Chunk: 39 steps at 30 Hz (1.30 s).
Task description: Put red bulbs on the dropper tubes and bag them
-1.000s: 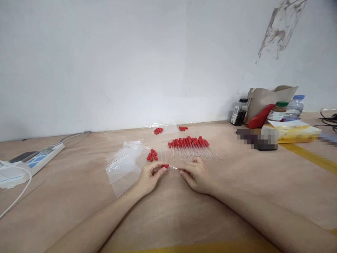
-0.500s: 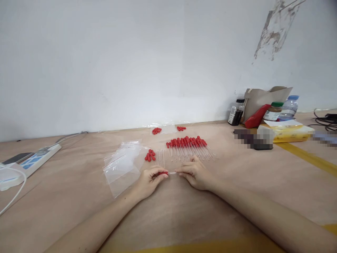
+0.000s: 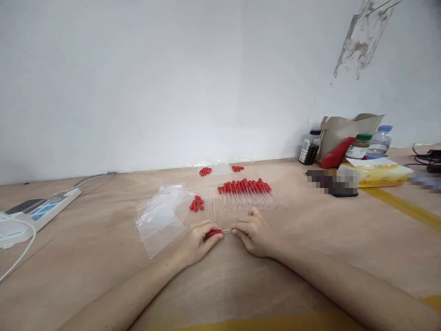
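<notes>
Between thumb and fingers, my left hand (image 3: 199, 241) pinches a red rubber bulb (image 3: 214, 233). A thin clear glass tube (image 3: 226, 231) runs from the bulb's right end to my right hand (image 3: 253, 233), whose fingertips are closed on it. Beyond my right hand lies a row of droppers (image 3: 245, 186), red bulbs away from me and clear tubes towards me. Several loose red bulbs (image 3: 196, 203) form a small heap past my left hand. Next to them several bare clear tubes (image 3: 209, 208) lie side by side.
Clear plastic bags (image 3: 161, 219) overlap on the left; more bulbs (image 3: 206, 171) lie on plastic by the wall. A power strip (image 3: 55, 204) and phone (image 3: 26, 206) are far left. At right stand a dark bottle (image 3: 309, 148), a jar (image 3: 358, 148), a water bottle (image 3: 381, 140) and a tissue pack (image 3: 382, 174).
Both hands have come slightly nearer to me with the bulb and tube. More of the red bulb now shows between the left fingers, and the left grip looks a little wider.
</notes>
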### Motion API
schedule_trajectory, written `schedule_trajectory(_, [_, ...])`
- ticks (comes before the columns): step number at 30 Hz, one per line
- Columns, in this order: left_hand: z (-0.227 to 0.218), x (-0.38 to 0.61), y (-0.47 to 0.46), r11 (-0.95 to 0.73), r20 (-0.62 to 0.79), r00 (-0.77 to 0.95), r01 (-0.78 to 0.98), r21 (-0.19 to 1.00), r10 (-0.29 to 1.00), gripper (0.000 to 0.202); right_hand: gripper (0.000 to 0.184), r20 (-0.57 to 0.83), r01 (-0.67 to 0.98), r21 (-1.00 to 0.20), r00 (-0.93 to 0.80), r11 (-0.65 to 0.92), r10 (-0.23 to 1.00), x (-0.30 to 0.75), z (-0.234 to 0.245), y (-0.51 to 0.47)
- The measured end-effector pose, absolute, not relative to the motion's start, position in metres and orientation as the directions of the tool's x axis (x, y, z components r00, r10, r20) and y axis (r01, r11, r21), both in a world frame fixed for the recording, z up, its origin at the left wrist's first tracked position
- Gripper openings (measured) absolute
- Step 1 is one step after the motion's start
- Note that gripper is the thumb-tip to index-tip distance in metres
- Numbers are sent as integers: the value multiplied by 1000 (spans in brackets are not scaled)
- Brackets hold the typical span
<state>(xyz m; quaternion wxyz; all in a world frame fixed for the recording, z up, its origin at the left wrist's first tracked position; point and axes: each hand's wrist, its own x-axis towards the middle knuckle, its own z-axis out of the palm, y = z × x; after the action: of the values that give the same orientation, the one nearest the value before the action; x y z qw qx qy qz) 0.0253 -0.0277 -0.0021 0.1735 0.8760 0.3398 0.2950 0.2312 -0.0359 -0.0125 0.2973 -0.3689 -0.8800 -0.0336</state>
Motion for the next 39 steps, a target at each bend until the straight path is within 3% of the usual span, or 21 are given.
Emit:
schedule_trajectory(5, [-1,22,-22,-751,413,637,460,474,651,16,19,551,667,-132,-566,734,614,230,-9,-32])
schedule_trajectory(13, [-5,12,-7,-812,567,585,471,344,580,23,19,509,760,18,-567,650,648,230,3,-38])
schedule_trajectory(15, [-6,8,-5,-768,614,490,541,342,619,29,21,514,830,-80,-441,552,736,237,5,-34])
schedule_trajectory(19, [-7,-1,3,-647,638,322,665,373,699,24,25,442,874,-451,41,183,896,264,12,-8])
schedule_trajectory(22, [-9,-4,7,-587,607,273,701,406,746,19,25,342,834,-552,239,-11,909,278,17,14])
schedule_trajectory(26, [-12,-5,9,-558,587,244,704,440,772,16,26,322,848,-528,238,-35,916,269,17,30])
schedule_trajectory(33, [-14,-5,10,-563,577,266,706,429,772,13,26,344,919,-375,258,-120,903,245,6,48])
schedule_trajectory(39, [-14,-4,10,-564,568,274,705,430,776,13,27,357,930,-350,239,-108,903,248,-2,56])
